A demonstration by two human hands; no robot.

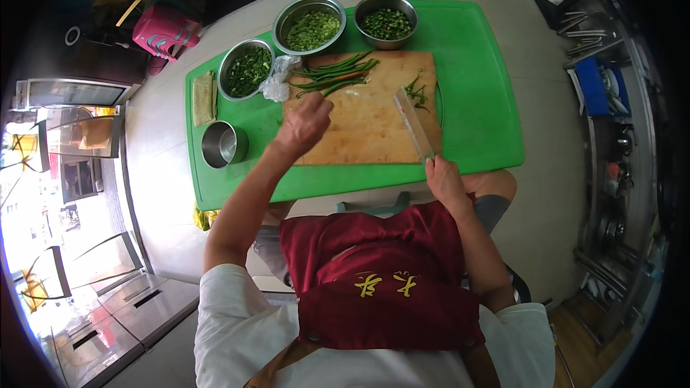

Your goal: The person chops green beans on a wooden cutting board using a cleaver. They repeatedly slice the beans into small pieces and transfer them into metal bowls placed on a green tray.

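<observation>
My right hand (446, 179) grips the handle of a kitchen knife (413, 123), a broad blade slanting up over the right part of a wooden cutting board (366, 143). Whole long green chili peppers (337, 71), one of them orange-red, lie in a pile at the board's upper left. Just below that pile is my left hand (306, 123), its fingers curled near the end of a pepper. Whether it holds anything cannot be made out. Cut-off green stem ends (416, 91) are scattered beyond the blade, at the board's right side.
Behind the board stand metal bowls of chopped greens (249, 70), chopped light-green vegetable (312, 31) and chopped peppers (386, 24). A crumpled plastic bag (279, 78), a folded cloth (204, 98) and a metal pot (222, 145) occupy the left of the green table (480, 91).
</observation>
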